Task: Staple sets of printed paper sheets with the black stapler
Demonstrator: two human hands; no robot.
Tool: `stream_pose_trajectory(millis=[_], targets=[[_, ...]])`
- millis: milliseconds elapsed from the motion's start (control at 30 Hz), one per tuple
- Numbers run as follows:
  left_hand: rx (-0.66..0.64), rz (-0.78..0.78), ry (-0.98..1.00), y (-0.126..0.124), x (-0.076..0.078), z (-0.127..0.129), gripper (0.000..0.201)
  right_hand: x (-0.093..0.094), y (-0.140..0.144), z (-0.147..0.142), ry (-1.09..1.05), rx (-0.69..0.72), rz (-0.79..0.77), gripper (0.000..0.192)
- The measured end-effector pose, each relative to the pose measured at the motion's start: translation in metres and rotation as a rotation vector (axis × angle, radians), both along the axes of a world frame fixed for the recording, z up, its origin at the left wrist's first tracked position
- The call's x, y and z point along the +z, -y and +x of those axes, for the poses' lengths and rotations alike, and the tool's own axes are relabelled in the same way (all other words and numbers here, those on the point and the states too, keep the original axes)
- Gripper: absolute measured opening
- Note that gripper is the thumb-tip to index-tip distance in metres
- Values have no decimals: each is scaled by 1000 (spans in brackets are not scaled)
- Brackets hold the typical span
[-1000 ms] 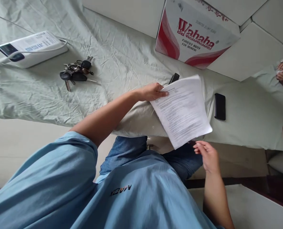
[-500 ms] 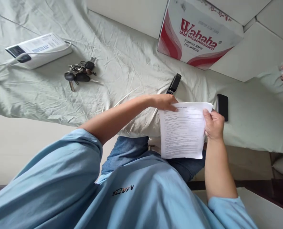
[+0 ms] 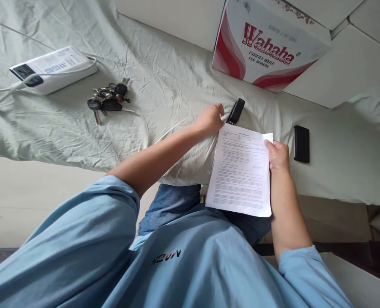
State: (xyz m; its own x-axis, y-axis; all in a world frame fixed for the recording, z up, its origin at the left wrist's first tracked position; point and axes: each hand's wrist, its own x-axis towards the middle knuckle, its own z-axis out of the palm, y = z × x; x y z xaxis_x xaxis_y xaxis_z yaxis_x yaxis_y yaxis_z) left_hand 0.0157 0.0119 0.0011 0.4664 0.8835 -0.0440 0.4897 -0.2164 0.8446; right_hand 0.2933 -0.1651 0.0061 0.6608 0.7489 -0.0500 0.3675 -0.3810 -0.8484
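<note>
A: What has the right hand (image 3: 277, 155) got?

B: A thin stack of printed paper sheets (image 3: 241, 173), flat and white with dense small text. The fingers are closed on its upper right corner, thumb on top. The sheets lie over the edge of the bed sheet (image 3: 164, 81) and the person's lap.

A: And the left hand (image 3: 210, 119)?

B: Loosely curled, holding nothing that I can see. It rests on the wrinkled pale green cloth, just off the upper left corner of the paper and just beside a small black clip-shaped device (image 3: 235, 111).

A: What else lies around the paper?

B: A glossy black phone (image 3: 301, 143), a flat rectangle, to its right. Far to its left, a bunch of metal keys (image 3: 108, 98) with black fobs, and beyond them a white boxy device (image 3: 53, 68) with a cable. Above the paper stands a cardboard carton (image 3: 266, 42), red and white, shut; its contents are hidden.
</note>
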Motion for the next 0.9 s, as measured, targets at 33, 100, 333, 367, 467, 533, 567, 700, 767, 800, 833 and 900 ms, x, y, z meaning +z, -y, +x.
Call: stream_pose_trajectory(millis=[33,100,333,367,467,533,567,700,767,800,833,900], targets=[[-1,12,-9,-1,-1,3,26,0,0,1,100,-7,-30,60],[-18,34,-13,0,-2,6,26,2,1,0,283,-6,-76,59],[-24,98,-23,6,-3,6,36,3,8,-18,481,-51,-55,58],[-27,106,-23,6,-5,6,39,3,8,-19,482,-57,-52,58],[-49,116,-22,5,-8,5,47,3,8,-20,476,-60,-51,59],[-69,125,-21,5,-10,6,48,3,8,-20,473,-61,-55,59],[-76,132,-22,5,-11,6,49,3,8,-20,471,-63,-57,58],[-93,175,1,8,-12,5,59,3,9,-15,441,-48,-57,57],[-117,223,48,9,-12,4,68,3,9,-10,419,-18,-45,59],[-131,248,70,10,-13,3,70,3,9,-7,413,-3,-38,60],[-145,266,86,10,-13,3,70,3,8,-3,412,10,-32,61],[-168,280,99,10,-14,3,66,3,8,3,422,32,-26,63]])
